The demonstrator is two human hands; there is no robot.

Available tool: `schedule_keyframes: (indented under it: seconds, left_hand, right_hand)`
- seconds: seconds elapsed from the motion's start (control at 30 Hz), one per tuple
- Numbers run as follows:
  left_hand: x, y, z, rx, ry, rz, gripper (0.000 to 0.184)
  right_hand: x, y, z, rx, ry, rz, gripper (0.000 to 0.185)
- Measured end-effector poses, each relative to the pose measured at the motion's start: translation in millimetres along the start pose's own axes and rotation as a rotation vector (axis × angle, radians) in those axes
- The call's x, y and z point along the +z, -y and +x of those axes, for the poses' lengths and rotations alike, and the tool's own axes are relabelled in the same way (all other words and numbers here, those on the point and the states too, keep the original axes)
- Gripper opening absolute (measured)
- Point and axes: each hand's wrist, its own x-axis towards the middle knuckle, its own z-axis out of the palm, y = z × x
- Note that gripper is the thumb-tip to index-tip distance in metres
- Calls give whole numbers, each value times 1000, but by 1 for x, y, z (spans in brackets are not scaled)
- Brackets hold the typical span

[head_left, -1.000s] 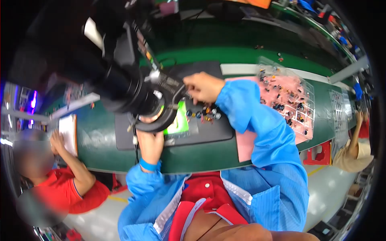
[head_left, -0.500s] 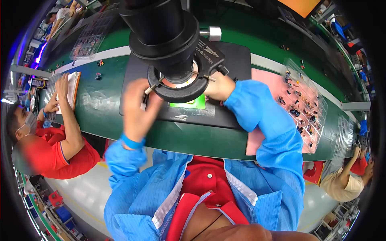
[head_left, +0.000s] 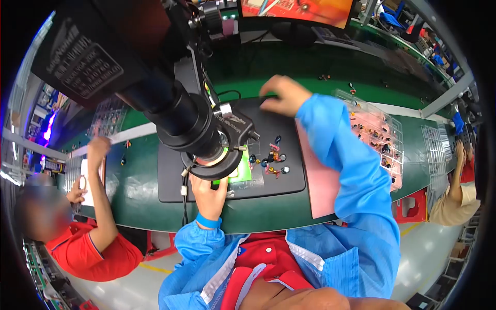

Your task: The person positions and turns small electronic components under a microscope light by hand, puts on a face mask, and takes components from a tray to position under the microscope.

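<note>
My left hand point(head_left: 208, 199) reaches under the ring of the microscope point(head_left: 188, 126), next to a bright green sheet point(head_left: 240, 173); its fingertips are partly hidden there. Above the right part of the black mat point(head_left: 281, 188), my right hand point(head_left: 285, 95) is raised, fingers curved, and what may lie between them cannot be made out. Several small wired parts point(head_left: 269, 161) lie on the mat, just right of the green sheet. A pink sheet point(head_left: 320, 194) is below my right sleeve.
A clear compartment tray point(head_left: 397, 150) with small parts stands on the pink sheet at the right. A monitor point(head_left: 310, 11) is at the back. A person in red point(head_left: 93, 250) sits at the left, another person point(head_left: 454, 204) at the far right. A cable point(head_left: 184, 201) hangs near my left hand.
My right hand has moved from beside the microscope ring to the back right of the mat. My left hand, spread left of the ring half a second ago, is back under it.
</note>
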Motion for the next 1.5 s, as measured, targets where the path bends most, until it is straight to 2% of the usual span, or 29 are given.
schedule_keyframes:
  seconds: [0.03, 0.1, 0.17, 0.2, 0.27, 0.3, 0.37, 0.4, 0.47, 0.53, 0.57, 0.6, 0.63, 0.67, 0.73, 0.77, 0.8, 0.87, 0.93, 1.0, 1.07, 1.1, 1.13, 1.2, 1.33, 1.4, 1.43, 1.5]
  left_hand:
    - [0, 0, 0, 10, 2, 7, 30]
    - [0, -1, 1, 14, -7, 12, 29]
    - [-1, -2, 1, 17, -4, 19, 27]
    - [-1, -2, 1, 20, 2, 16, 27]
    - [0, -4, 3, 56, -42, -9, 26]
    - [0, -3, 4, 57, -34, -3, 26]
    - [-1, -1, 1, 47, -13, 5, 26]
    - [-1, 0, 1, 34, -3, 11, 26]
    - [-2, -1, 0, -3, 8, 3, 25]
    - [-14, -1, 5, -125, 67, -78, 23]
    - [-27, -3, 13, -168, 63, -130, 18]
    - [-44, -9, 28, -142, 50, -56, 14]
    - [-55, 4, 37, -51, -53, -13, 10]
    - [-75, 23, 43, -88, -1, 1, 21]
    - [-110, 68, 62, -123, -91, 182, 15]
    - [-116, 73, 64, -72, -127, 398, 19]
    - [-118, 68, 62, -85, -131, 411, 19]
    - [-112, 47, 59, 42, -127, 431, 24]
    - [-90, 12, 46, -16, -39, 231, 24]
    - [-60, -17, 28, -75, 60, -6, 39]
    - [-32, -30, 16, 48, 38, -38, 42]
    - [-20, -32, 11, -2, 7, -86, 39]
    - [-10, -31, 6, -44, -20, -138, 37]
    - [-3, -27, 2, -85, -63, -114, 32]
    - [-9, -15, 6, -175, 102, -41, 26]
    - [-2, -4, 8, 63, -12, 105, 18]
    - [-1, -1, 8, 100, -37, 143, 20]
    - [2, 1, 6, 113, -53, 118, 21]
  right_hand:
    - [-13, -41, 2, 144, -38, -140, 29]
    - [-24, -118, -5, 569, -37, -401, 40]
    - [-25, -166, -22, 876, 20, -520, 49]
    - [-18, -199, -32, 871, 3, -505, 45]
    - [-22, -200, -34, 833, -8, -549, 32]
    - [-23, -193, -32, 831, -9, -551, 32]
    - [-23, -164, -25, 785, 4, -438, 17]
    - [-22, -151, -22, 787, 14, -435, 17]
    - [-15, -122, -11, 599, -109, -294, 11]
    - [-8, -82, -4, 417, -87, -92, 10]
    - [-5, -57, 0, 367, -35, 24, 10]
    - [-1, -31, 2, 320, 16, 141, 12]
    - [7, -11, 2, 260, 68, 242, 14]
    - [14, 9, 1, 201, 117, 343, 16]
    - [31, 55, -2, 81, 291, 495, 22]
    - [40, 65, -4, 31, 271, 532, 22]
    - [48, 71, -6, -20, 247, 568, 22]
    - [84, 73, -14, -23, 203, 889, 42]
    - [68, 100, -15, -4, 243, 964, 52]
    - [58, 112, -17, 85, 344, 1068, 53]
    - [69, 107, -19, 194, 426, 913, 51]
    - [76, 104, -18, 235, 470, 835, 49]
    - [93, 98, -18, 168, 495, 942, 46]
    - [109, 96, -25, 101, 288, 1051, 39]
    - [114, 96, -30, -36, 33, 471, 20]
    - [101, 109, -30, -104, -28, 298, 13]
    - [103, 112, -30, -145, -113, 239, 15]
    - [87, 117, -31, -158, -78, 200, 21]
